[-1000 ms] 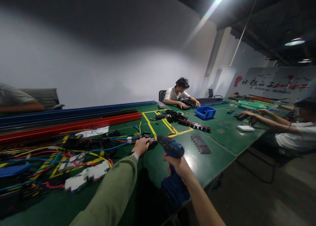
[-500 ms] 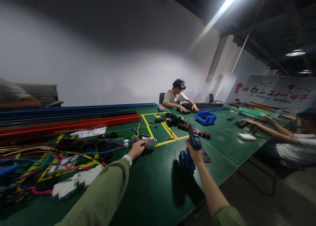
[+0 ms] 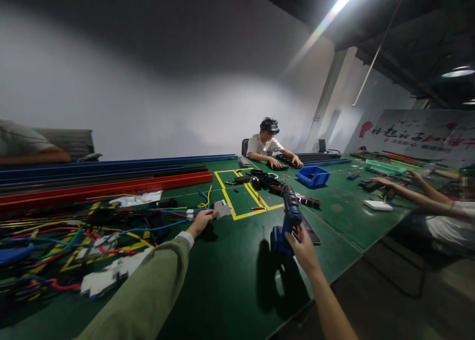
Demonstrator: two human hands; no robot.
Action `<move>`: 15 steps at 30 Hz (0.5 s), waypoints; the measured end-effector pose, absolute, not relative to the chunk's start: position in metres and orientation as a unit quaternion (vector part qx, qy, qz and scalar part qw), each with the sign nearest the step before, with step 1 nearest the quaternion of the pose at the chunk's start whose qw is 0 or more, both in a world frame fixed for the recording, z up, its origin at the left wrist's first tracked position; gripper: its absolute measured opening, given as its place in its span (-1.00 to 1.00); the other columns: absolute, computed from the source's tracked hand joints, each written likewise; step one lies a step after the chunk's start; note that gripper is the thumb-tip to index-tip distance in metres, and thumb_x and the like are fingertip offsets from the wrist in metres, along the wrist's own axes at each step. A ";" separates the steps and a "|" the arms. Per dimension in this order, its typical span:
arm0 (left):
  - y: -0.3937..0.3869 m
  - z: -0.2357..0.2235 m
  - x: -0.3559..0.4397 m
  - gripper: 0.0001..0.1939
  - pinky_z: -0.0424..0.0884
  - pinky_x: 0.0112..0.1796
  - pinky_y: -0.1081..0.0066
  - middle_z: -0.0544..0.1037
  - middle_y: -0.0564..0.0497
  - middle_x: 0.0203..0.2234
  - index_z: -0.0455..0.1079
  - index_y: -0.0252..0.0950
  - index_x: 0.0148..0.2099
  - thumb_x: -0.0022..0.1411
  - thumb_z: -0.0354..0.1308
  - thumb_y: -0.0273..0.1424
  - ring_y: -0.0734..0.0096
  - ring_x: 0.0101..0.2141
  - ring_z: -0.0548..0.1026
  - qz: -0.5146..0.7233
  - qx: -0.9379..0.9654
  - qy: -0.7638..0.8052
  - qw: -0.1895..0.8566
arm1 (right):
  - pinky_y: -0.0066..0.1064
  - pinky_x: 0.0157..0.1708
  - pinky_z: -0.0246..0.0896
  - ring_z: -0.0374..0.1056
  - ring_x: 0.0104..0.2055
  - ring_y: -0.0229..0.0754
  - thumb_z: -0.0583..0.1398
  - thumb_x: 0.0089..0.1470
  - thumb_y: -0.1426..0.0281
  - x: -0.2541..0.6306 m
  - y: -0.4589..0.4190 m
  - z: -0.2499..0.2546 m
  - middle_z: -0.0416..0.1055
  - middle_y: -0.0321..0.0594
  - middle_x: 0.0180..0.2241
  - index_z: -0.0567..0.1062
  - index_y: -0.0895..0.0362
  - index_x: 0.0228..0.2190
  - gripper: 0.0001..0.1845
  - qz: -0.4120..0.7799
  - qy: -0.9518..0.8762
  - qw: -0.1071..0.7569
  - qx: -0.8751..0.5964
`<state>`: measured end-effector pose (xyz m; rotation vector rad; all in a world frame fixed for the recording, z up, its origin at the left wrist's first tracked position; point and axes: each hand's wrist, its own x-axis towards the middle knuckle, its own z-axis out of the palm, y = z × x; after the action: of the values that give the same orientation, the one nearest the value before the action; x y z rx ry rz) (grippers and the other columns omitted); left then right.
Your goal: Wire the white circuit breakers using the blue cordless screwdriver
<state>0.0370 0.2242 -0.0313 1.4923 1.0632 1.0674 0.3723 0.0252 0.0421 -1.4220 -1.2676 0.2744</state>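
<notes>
Between the fingertips of my left hand (image 3: 202, 223) is a light grey block-shaped part (image 3: 222, 209), like a small circuit breaker, held just above the green table with its flat side showing. My right hand (image 3: 303, 243) is at the grip of a blue cordless drill (image 3: 292, 209). The drill is upright, its chuck pointing away from me and its battery at the bottom. Part of my fingers is hidden behind the grip. A dark phone (image 3: 310, 231) lies beyond my right hand, partly covered by the drill and hand.
Tangled wires (image 3: 129, 230) and white parts (image 3: 107, 276) spread over the left side. Behind them lie long orange rails (image 3: 148, 185). A red pen (image 3: 258, 208) rests inside yellow tape lines. A blue bin (image 3: 312, 176) stands farther back. Co-workers sit opposite and at right.
My left hand has turned the grey part, so its flat side shows instead of its narrow edge. My right hand has shifted right on the drill's grip, with its fingers less wrapped. The view has turned slightly.
</notes>
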 end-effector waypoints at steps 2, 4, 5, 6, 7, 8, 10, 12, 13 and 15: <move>0.229 -0.037 0.034 -0.45 0.25 -0.38 0.40 0.54 -0.05 -0.47 0.53 -0.40 -0.30 -0.06 0.20 0.04 0.35 -0.42 0.41 0.438 0.617 0.427 0.495 | -0.08 0.02 0.21 0.28 0.07 0.05 0.16 0.05 0.29 0.362 -0.001 0.034 0.34 0.03 0.03 0.35 0.16 0.04 -0.49 0.005 -0.523 0.606 -0.599; 0.232 -0.042 0.032 -0.47 0.21 -0.40 0.41 0.49 -0.01 -0.52 0.51 -0.39 -0.34 -0.05 0.20 0.03 0.39 -0.46 0.37 0.441 0.617 0.420 0.499 | -0.02 0.04 0.16 0.27 0.05 0.06 0.14 0.06 0.40 0.345 -0.020 0.031 0.33 0.02 -0.04 0.41 0.15 -0.06 -0.64 -0.111 -0.517 0.633 -0.566; 0.232 -0.044 0.031 -0.49 0.20 -0.41 0.41 0.46 0.01 -0.55 0.49 -0.38 -0.37 -0.05 0.19 0.03 0.40 -0.48 0.35 0.441 0.618 0.420 0.498 | -0.02 0.03 0.17 0.29 0.01 0.04 0.14 0.04 0.44 0.335 -0.024 0.033 0.34 -0.01 -0.10 0.43 0.14 -0.12 -0.69 -0.137 -0.549 0.628 -0.535; 0.233 -0.044 0.031 -0.50 0.19 -0.41 0.41 0.44 0.02 -0.57 0.48 -0.37 -0.40 -0.05 0.19 0.03 0.41 -0.49 0.34 0.439 0.619 0.422 0.496 | -0.05 0.00 0.20 0.31 -0.03 0.02 0.13 0.03 0.48 0.324 -0.021 0.036 0.34 -0.03 -0.14 0.44 0.12 -0.16 -0.72 -0.134 -0.603 0.603 -0.505; 0.232 -0.045 0.031 -0.51 0.19 -0.41 0.40 0.42 0.03 -0.59 0.46 -0.37 -0.43 -0.04 0.18 0.03 0.41 -0.49 0.34 0.438 0.620 0.426 0.492 | -0.08 -0.01 0.22 0.31 -0.05 0.01 0.12 0.03 0.51 0.314 -0.013 0.041 0.35 -0.04 -0.16 0.46 0.10 -0.19 -0.73 -0.114 -0.666 0.560 -0.480; 0.232 -0.044 0.031 -0.51 0.19 -0.40 0.40 0.41 0.03 -0.59 0.45 -0.36 -0.45 -0.04 0.18 0.03 0.41 -0.49 0.33 0.437 0.620 0.431 0.489 | -0.11 0.01 0.21 0.31 -0.04 -0.01 0.10 0.04 0.52 0.305 0.002 0.045 0.35 -0.04 -0.14 0.47 0.09 -0.18 -0.72 -0.088 -0.715 0.508 -0.472; 0.230 -0.042 0.031 -0.52 0.20 -0.39 0.39 0.40 0.03 -0.59 0.41 -0.35 -0.48 -0.02 0.16 0.04 0.40 -0.49 0.33 0.437 0.619 0.438 0.484 | -0.18 0.08 0.15 0.26 0.05 -0.03 0.05 0.08 0.53 0.291 0.044 0.051 0.33 -0.02 -0.05 0.45 0.11 -0.12 -0.66 -0.055 -0.743 0.428 -0.511; 0.227 -0.038 0.032 -0.51 0.20 -0.39 0.38 0.40 0.03 -0.60 0.39 -0.34 -0.50 -0.02 0.15 0.05 0.40 -0.49 0.33 0.436 0.618 0.441 0.483 | -0.22 0.15 0.04 0.15 0.16 0.00 0.02 0.11 0.51 0.284 0.093 0.049 0.25 0.07 0.09 0.40 0.20 0.00 -0.59 -0.038 -0.714 0.357 -0.601; 0.226 -0.036 0.033 -0.51 0.20 -0.39 0.38 0.39 0.03 -0.61 0.39 -0.34 -0.50 -0.02 0.15 0.05 0.39 -0.50 0.33 0.434 0.619 0.443 0.482 | -0.21 0.18 -0.03 0.08 0.21 0.04 0.04 0.11 0.49 0.283 0.116 0.045 0.19 0.13 0.15 0.35 0.26 0.06 -0.54 -0.024 -0.697 0.301 -0.650; 0.223 -0.033 0.033 -0.49 0.20 -0.40 0.37 0.38 0.02 -0.63 0.43 -0.35 -0.48 -0.04 0.15 0.07 0.38 -0.50 0.34 0.427 0.622 0.447 0.481 | -0.15 0.19 -0.11 -0.05 0.28 0.10 0.07 0.10 0.47 0.285 0.153 0.034 0.03 0.17 0.25 0.25 0.30 0.15 -0.44 0.015 -0.652 0.187 -0.735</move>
<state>0.0334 0.2233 -0.0328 1.5160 1.0910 1.0423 0.2849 0.1525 0.0336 -2.0677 -1.8352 0.0421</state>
